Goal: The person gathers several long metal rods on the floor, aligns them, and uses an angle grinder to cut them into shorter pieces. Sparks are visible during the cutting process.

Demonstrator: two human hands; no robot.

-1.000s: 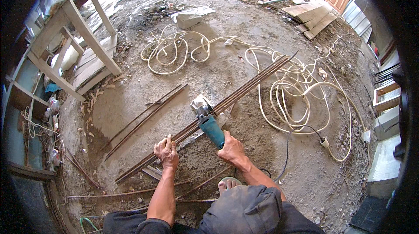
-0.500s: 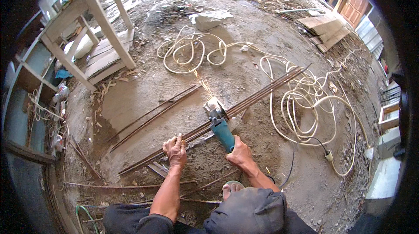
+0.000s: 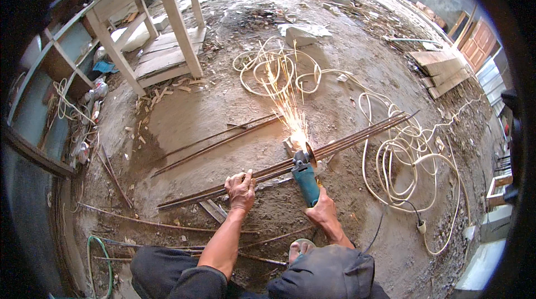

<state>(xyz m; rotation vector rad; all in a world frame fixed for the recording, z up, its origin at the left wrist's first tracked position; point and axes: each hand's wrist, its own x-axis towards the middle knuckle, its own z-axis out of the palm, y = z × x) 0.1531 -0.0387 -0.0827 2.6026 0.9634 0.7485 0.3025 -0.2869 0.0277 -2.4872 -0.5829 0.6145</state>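
Now, right hand (image 3: 325,210) clamped on teal grinder (image 3: 306,183), sparks (image 3: 290,106) beyond, left hand (image 3: 240,192) on brown rods (image 3: 352,140), grip unclear

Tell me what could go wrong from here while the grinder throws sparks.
Sparks spray toward the coiled cable, so its covering might get scorched.

The bare left hand is on the rods, with no clamp visible; if they shift or roll, the disc could bind and kick.

The grinder is held by the right hand alone, so a kick may be hard to control.
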